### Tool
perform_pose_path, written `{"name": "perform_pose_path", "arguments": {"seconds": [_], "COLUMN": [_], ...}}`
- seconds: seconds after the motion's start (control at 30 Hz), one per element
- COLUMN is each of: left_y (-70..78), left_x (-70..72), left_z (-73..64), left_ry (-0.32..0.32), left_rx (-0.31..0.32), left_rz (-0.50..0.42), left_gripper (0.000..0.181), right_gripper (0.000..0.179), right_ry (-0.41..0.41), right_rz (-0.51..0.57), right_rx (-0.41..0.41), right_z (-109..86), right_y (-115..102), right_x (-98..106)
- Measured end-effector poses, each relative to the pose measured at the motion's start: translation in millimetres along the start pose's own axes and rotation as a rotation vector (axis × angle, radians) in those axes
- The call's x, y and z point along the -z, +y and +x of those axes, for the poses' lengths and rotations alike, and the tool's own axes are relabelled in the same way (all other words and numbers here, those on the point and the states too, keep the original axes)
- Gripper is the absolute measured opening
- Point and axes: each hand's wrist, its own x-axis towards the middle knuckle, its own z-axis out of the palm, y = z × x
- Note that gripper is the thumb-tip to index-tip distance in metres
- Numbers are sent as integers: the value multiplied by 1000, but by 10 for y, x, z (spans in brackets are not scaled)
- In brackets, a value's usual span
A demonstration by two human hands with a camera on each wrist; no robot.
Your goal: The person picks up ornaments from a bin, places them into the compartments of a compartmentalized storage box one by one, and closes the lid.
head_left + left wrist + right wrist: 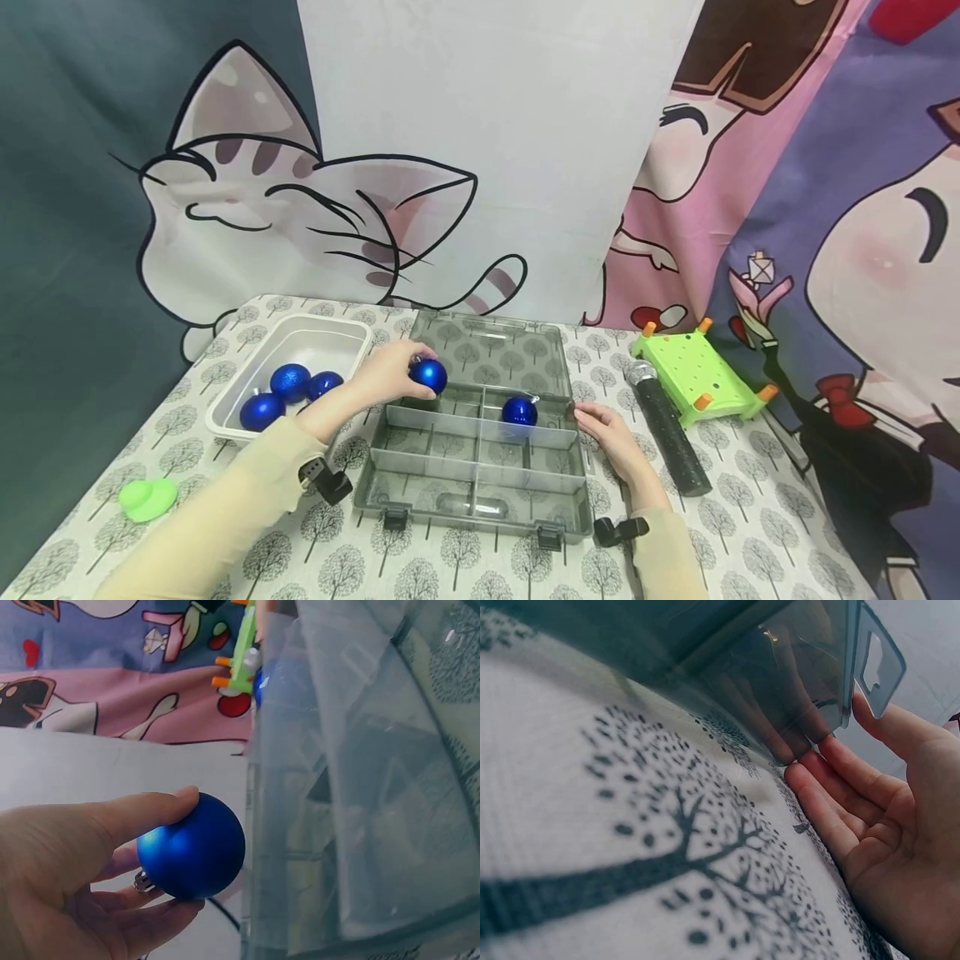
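Observation:
A shiny blue ball ornament with a silver cap is pinched between the thumb and fingers of my left hand, over the back left of a clear grey divided box. In the left wrist view, the ball is beside the box wall. A second blue ball ornament sits in the box's back right compartment. My right hand touches the box's right side near the back corner. The right wrist view shows its fingers against the side wall, with the thumb by a tab.
A white basin with several blue ball ornaments stands at the left. The box's lid lies open behind it. On the right are a black microphone and a green pegged stand. A green object lies front left.

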Motion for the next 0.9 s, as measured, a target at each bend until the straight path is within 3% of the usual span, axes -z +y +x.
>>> {"name": "perform_pose_path", "arguments": {"seconds": [0.2, 0.4, 0.9], "left_y": [2, 0, 12], "left_x": [-141, -229, -310], "left_z": [22, 51, 44], "left_ry": [-25, -49, -43], "left_rx": [13, 62, 83], "left_rz": [37, -19, -33], "left_gripper": [55, 56, 57], "right_gripper": [44, 43, 44], "right_ry": [-3, -4, -4], "right_rz": [-3, 10, 19], "right_rx": [8, 17, 17], "right_z": [6, 5, -4], "right_y": [-2, 0, -12], "right_x": [-4, -10, -19]}}
